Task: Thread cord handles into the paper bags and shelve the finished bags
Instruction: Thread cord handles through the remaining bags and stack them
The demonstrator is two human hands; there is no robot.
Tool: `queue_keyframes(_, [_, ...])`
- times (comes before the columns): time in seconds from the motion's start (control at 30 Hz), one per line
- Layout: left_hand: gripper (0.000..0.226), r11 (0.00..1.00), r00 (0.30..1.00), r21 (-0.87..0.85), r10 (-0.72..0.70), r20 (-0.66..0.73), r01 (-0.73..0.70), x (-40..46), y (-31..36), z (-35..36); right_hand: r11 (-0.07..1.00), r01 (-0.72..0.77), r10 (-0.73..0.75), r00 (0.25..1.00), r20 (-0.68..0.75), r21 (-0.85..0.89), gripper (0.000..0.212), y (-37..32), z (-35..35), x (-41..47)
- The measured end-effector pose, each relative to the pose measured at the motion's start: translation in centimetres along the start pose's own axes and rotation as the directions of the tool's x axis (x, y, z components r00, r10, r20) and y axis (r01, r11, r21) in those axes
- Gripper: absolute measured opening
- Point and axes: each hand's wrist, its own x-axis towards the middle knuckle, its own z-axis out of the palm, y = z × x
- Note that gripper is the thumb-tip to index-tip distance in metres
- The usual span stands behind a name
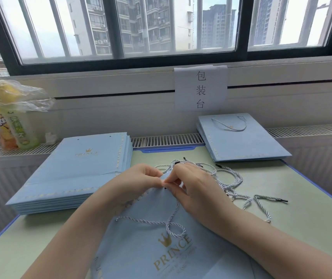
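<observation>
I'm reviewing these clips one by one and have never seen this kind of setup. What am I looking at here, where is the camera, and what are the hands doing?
There is no machine here: a person works with bare hands, and the single picture comes from a camera worn on their head, looking forward and down. The left hand and right hand meet at the top edge of a blue paper bag, pinching it where a twisted cord goes into a hole. On the green table lie loose cords, a stack of unthreaded bags to the left, and finished bags with handles at the back right. Drink bottles stand by the window.
</observation>
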Motion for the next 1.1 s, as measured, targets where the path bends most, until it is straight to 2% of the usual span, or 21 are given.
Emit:
queue_keyframes(0.17, [0.042, 0.999, 1.0, 0.049, -0.002, -0.015, 0.003, -0.1, 0.4, 0.0, 0.999, 0.026, -0.028, 0.999, -0.045, -0.044, 0.021, -0.3, 0.1, 0.0])
queue_keyframes(0.3, [0.024, 0.999, 0.999, 0.042, 0.002, -0.035, -0.001, -0.2, 0.4, 0.0, 0.991, 0.079, -0.087, 0.994, -0.066, -0.112, 0.023, -0.6, 0.2, 0.1])
queue_keyframes(0.37, [0.024, 0.999, 0.999, 0.042, 0.008, -0.038, -0.006, -0.1, 0.4, -0.1, 0.995, 0.059, -0.065, 0.996, -0.069, -0.076, 0.023, -0.5, 0.2, 0.1])
queue_keyframes(0.47, [0.01, 1.0, 0.999, 0.026, 0.01, -0.035, -0.009, -0.1, 0.3, 0.0, 1.0, 0.015, -0.014, 0.998, -0.066, 0.018, 0.021, -0.2, 0.3, 0.0])
queue_keyframes(0.73, [0.017, 0.999, 0.998, 0.029, 0.017, -0.058, -0.015, -0.2, 0.6, 0.1, 0.992, -0.061, 0.068, 0.996, -0.058, 0.112, 0.016, 0.1, 0.2, 0.1])
queue_keyframes(0.83, [0.036, 1.0, 0.997, 0.012, -0.001, -0.075, 0.002, -0.2, 0.6, 0.0, 0.994, -0.052, 0.053, 0.999, -0.01, 0.101, 0.008, 0.0, -0.3, 0.3])
queue_keyframes(1.0, [0.014, 1.0, 0.997, -0.022, -0.014, -0.078, 0.012, -0.1, 0.5, -0.1, 0.996, -0.048, 0.047, 0.999, 0.015, 0.079, 0.005, -0.1, -0.8, 0.5])
queue_keyframes(1.1, [0.021, 1.0, 0.997, -0.026, -0.011, -0.071, 0.009, -0.1, 0.5, -0.2, 1.0, -0.008, 0.008, 0.999, 0.033, 0.022, 0.004, 0.0, -0.8, 0.5])
